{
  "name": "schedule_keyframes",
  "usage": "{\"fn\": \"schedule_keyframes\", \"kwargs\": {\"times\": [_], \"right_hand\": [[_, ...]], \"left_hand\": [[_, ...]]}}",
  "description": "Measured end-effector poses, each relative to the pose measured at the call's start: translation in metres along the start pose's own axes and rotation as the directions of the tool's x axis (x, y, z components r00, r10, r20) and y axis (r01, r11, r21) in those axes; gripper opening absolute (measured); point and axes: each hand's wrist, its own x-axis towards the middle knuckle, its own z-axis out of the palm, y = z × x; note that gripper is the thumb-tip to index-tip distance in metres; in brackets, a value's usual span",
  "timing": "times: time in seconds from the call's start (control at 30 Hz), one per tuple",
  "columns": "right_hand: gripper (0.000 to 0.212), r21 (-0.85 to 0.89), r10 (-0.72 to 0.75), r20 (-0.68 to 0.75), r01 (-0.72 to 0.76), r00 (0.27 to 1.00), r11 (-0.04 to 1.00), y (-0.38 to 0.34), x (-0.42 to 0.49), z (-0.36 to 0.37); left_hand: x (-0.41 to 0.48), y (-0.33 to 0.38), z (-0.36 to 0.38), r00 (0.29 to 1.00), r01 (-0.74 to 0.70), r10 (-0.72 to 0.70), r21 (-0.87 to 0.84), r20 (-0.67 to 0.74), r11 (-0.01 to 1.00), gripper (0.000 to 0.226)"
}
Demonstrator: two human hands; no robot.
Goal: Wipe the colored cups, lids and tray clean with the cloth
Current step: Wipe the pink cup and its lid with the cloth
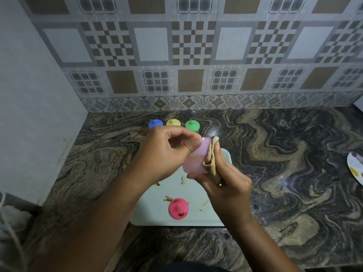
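**A:** Where's the pink cup (193, 160) rn?

**B:** Up off the surface (275, 154), over the tray (157, 216). Our left grip (167, 154) is curled round its far end. Our right grip (225, 181) pinches the folded cloth (211, 160) against the cup's right side.

**A:** How'll it handle?

**B:** Looks like thin translucent plastic, so prob light & a bit flexy. Squeeze hard and we'd guess the wall bows. It's smooth too, so slippery if damp. We'd take it near an end, where it's likely stiffest, and let the cloth do the pressing.

**A:** And the cloth?

**B:** Soft and limp, it bunches. We'd fold it so there's a pad under the fingers.

**A:** The rest?

**B:** The pink lid (178, 208) lies on the tray w/ a brown smear on it. It's small w/ a knob on top, so we'd pinch the knob. The tray looks flat & stiff and is streaked brown. We'd prob wipe it in place w/ one grip pressing it down so it doesn't skate. The blue cup (155, 124), yellow cup (173, 122) & green cup (192, 125) stand lidded in a row at the back.
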Motion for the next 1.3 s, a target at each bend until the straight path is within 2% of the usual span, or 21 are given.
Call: {"fn": "schedule_keyframes", "kwargs": {"times": [0.07,0.1,0.17,0.3,0.37,0.43,0.53,0.6,0.7,0.77,0.87,1.13,1.3], "right_hand": [[0.081,0.109,0.088,0.026,-0.09,0.996,0.99,0.002,0.001,-0.005],[0.081,0.15,0.107,0.037,-0.111,0.994,0.982,0.004,0.001,-0.006],[0.079,0.133,0.082,0.036,-0.086,0.996,0.987,0.005,0.001,-0.005],[0.068,-0.126,-0.099,0.03,0.102,0.995,0.987,0.001,-0.002,0.003],[0.065,-0.156,-0.147,0.035,0.151,0.989,0.976,0.0,-0.003,0.004],[0.07,-0.107,-0.112,0.019,0.114,0.993,0.988,0.002,-0.003,0.0],[0.08,0.109,0.027,0.004,-0.027,1.0,0.994,0.004,0.001,-0.008],[0.08,0.18,0.053,0.027,-0.057,0.998,0.982,0.003,0.002,-0.009],[0.077,0.061,-0.013,0.032,0.011,0.999,0.998,0.001,0.002,-0.005],[0.072,-0.057,-0.065,0.033,0.066,0.997,0.996,-0.002,0.001,-0.002],[0.062,-0.16,-0.145,0.081,0.157,0.986,0.975,-0.009,-0.002,0.006],[0.043,-0.18,-0.159,0.162,0.187,0.974,0.966,-0.011,-0.003,0.01],[0.037,-0.178,-0.2,0.201,0.236,0.959,0.955,-0.01,-0.01,0.01]], "left_hand": [[0.003,-0.004,-0.007,0.989,0.12,-0.105,-0.149,0.104,0.981,0.024],[0.004,-0.005,-0.008,0.98,0.171,-0.145,-0.203,0.139,0.964,0.02],[0.003,-0.002,-0.005,0.98,0.187,-0.164,-0.221,0.116,0.957,0.006],[0.0,0.003,0.01,1.0,0.015,-0.014,0.076,-0.025,0.997,0.013],[-0.002,0.004,0.012,0.998,-0.006,0.012,0.11,-0.057,0.994,0.01],[-0.002,0.001,0.009,1.0,0.002,-0.001,0.039,-0.032,0.999,0.006],[0.001,-0.004,-0.002,0.993,0.072,-0.063,-0.083,0.103,0.994,0.018],[0.001,-0.007,-0.006,0.984,0.135,-0.115,-0.15,0.134,0.98,0.013],[0.003,-0.005,-0.005,0.989,0.136,-0.124,-0.154,0.084,0.979,0.005],[0.002,-0.002,-0.003,0.997,0.072,-0.071,-0.031,0.031,0.997,0.016],[-0.001,0.003,0.005,0.999,0.02,-0.015,0.119,-0.043,0.993,0.013],[0.004,-0.014,0.007,0.99,0.09,-0.089,0.005,-0.106,0.996,0.008],[0.008,-0.014,-0.002,0.987,0.107,-0.111,-0.041,-0.114,0.993,0.016]]}}
